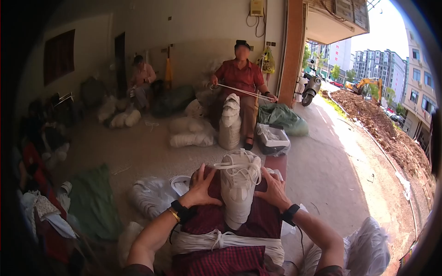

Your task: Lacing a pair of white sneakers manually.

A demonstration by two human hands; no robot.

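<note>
A stack of nested off-white shoe uppers rests lengthwise on my lap, with a laced upper at its far end. Its pale laces loop loosely over the top. My left hand cups the left side of the stack, thumb and forefinger spread in a curve with their tips against it. From the right side, my right hand mirrors this grip, its thumb lower on the stack. A thick bundle of white laces crosses my lap, knotted near the middle, over dark red checked cloth.
Bags of uppers lie to my left, others at lower right. Ahead, a seated person stretches white laces beside a tall stack of uppers and a box. Another person sits farther left. A scooter stands outside.
</note>
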